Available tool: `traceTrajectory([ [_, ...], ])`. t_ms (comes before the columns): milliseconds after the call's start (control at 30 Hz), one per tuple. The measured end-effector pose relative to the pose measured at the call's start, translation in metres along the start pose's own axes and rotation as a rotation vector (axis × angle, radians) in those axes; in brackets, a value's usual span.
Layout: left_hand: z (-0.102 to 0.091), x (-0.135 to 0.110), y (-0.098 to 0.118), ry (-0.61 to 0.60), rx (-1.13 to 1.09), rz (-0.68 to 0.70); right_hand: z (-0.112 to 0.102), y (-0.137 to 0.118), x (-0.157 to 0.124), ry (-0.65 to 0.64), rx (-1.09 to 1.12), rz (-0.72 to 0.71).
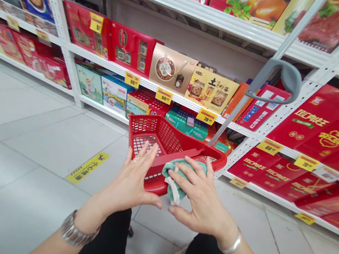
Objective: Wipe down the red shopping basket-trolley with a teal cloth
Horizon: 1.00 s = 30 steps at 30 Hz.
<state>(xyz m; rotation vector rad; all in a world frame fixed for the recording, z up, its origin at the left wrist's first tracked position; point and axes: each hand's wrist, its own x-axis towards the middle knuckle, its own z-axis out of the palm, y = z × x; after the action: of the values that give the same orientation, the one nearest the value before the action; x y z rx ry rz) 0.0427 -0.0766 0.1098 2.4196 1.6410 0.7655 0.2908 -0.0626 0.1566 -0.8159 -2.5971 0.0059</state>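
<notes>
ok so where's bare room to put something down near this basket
The basket is bare inside, beyond the left hand. Floor tiles lie bare to its left, around the yellow sticker, and right of the right hand. The shelves are packed with boxes; the cloth covers the near rim.

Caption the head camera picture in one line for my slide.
Left hand rests on a red basket while the right hand presses a green cloth on its rim, before shelves of gift boxes.

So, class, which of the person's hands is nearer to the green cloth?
Right. The right hand lies on the green cloth at the red basket's near rim, fingers spread over it. The left hand rests on the same rim, just left of the cloth.
</notes>
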Motion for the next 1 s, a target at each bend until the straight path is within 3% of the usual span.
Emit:
traceTrajectory([
  [67, 0.000, 0.001, 0.000, -0.003, 0.000, -0.004, 0.005, 0.001, 0.001, 0.047, 0.007, 0.005],
  [267, -0.002, 0.002, 0.002, -0.022, 0.002, -0.033, 0.034, 0.009, 0.013, 0.368, 0.045, 0.076],
  [433, -0.005, 0.003, 0.001, -0.022, 0.018, -0.046, 0.035, 0.021, 0.013, 0.403, 0.012, 0.072],
  [567, -0.005, 0.006, 0.001, -0.024, 0.022, -0.071, 0.036, 0.034, 0.004, 0.363, -0.190, 0.290],
  [633, -0.004, 0.008, 0.002, -0.027, 0.012, -0.091, 0.042, 0.045, 0.000, 0.376, -0.162, 0.329],
  [833, -0.001, 0.012, 0.001, -0.010, -0.001, -0.106, 0.050, 0.067, -0.004, 0.606, -0.041, 0.237],
  [1000, 0.000, 0.012, -0.001, -0.002, -0.006, -0.103, 0.025, 0.021, 0.021, 0.682, 0.024, -0.001],
])
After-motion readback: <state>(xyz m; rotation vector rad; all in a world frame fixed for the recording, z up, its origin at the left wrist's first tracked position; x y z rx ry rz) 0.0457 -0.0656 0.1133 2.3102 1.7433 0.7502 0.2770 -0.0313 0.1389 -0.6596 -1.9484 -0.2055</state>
